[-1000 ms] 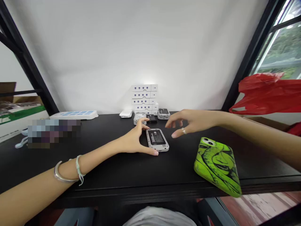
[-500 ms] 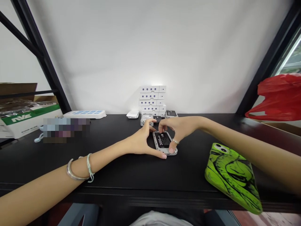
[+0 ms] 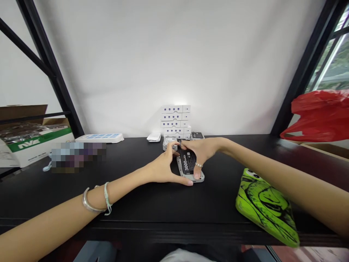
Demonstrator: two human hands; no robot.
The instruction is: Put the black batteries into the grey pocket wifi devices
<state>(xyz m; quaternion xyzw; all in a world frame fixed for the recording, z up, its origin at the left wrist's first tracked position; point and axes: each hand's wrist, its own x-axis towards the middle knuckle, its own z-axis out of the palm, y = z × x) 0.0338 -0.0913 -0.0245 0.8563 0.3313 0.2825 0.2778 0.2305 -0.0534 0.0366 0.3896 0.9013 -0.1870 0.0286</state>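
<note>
A black battery [image 3: 187, 162] marked 3000mAh sits tilted in a small white device casing [image 3: 201, 177], its far end raised. My left hand [image 3: 163, 168] curves around the casing's left side, thumb along the near edge and fingers at the far left corner. From the right, my right hand [image 3: 205, 150] has its fingers at the battery's raised far end. Its thumb presses near the casing's front right corner. The fingertips of my right hand are partly hidden. Just behind my hands stands another white device [image 3: 169, 139].
White boxes [image 3: 174, 123] are stacked against the wall, with a small white pile [image 3: 154, 137] beside them. A green phone case [image 3: 265, 207] lies under my right forearm. At left are a power strip [image 3: 100, 138] and an open carton [image 3: 40, 149]; a red bag [image 3: 319, 114] is at right.
The battery's far end has come up out of the casing, with my right fingers moving up and away with it. My left hand stays around the casing. The view has shifted slightly.
</note>
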